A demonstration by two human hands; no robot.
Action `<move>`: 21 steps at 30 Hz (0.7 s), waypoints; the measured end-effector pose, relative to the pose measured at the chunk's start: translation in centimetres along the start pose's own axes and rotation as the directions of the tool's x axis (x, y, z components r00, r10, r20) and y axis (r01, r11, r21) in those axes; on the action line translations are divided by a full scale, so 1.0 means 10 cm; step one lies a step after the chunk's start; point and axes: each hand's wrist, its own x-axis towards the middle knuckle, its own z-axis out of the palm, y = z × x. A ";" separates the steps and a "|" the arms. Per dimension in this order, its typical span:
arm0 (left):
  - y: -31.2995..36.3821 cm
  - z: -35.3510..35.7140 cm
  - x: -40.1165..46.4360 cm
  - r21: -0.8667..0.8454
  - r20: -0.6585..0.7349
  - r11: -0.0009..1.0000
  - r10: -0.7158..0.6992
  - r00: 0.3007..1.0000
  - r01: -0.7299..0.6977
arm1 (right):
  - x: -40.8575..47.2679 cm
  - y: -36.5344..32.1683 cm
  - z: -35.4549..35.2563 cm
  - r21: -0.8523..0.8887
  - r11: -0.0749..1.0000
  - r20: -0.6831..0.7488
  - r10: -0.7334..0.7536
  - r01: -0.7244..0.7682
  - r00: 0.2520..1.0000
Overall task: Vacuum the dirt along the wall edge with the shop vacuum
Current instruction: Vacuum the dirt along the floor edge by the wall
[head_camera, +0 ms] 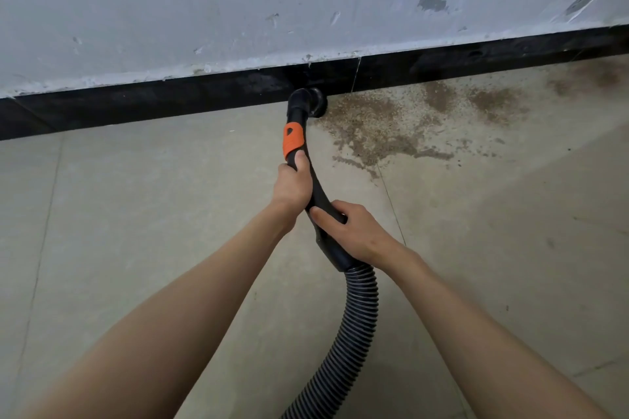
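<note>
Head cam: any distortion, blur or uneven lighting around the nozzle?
Head view: wide-angle bowing curves the black baseboard; soft, even light, no glare; a dimmer band crosses the floor at right; nozzle dark against the baseboard, edges hard to separate; hands and dirt reasonably sharp.

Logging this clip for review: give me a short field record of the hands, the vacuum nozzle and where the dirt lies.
left hand: gripping the black wand, just below its orange collar
right hand: gripping the wand lower down, above the ribbed hose
nozzle: on the floor against the black baseboard
dirt: brown grit, right of the nozzle, along the baseboard
floor left of nozzle: no grit visible
</note>
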 end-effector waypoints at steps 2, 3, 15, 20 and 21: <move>0.06 0.06 0.02 0.035 0.016 0.999 0.007 1.000 -0.008 | 0.00 0.01 -0.05 0.005 1.000 -0.022 0.003 -0.003 1.000; 0.07 0.07 0.03 0.043 0.020 0.999 0.006 1.000 -0.007 | 0.01 0.01 -0.07 0.004 1.000 -0.021 0.006 -0.006 1.000; -0.19 -0.36 -0.01 -0.108 -0.118 0.994 -0.045 0.992 0.032 | 0.03 -0.26 0.18 -0.103 0.995 0.135 0.004 0.010 0.991; -0.39 -0.54 -0.14 -0.128 -0.132 0.990 -0.071 0.989 0.054 | -0.11 -0.26 0.42 -0.110 0.994 0.172 0.001 0.018 0.985; -0.41 -0.52 -0.18 -0.131 -0.120 0.990 -0.069 0.990 0.053 | -0.15 -0.23 0.41 -0.116 0.993 0.166 -0.003 0.022 0.986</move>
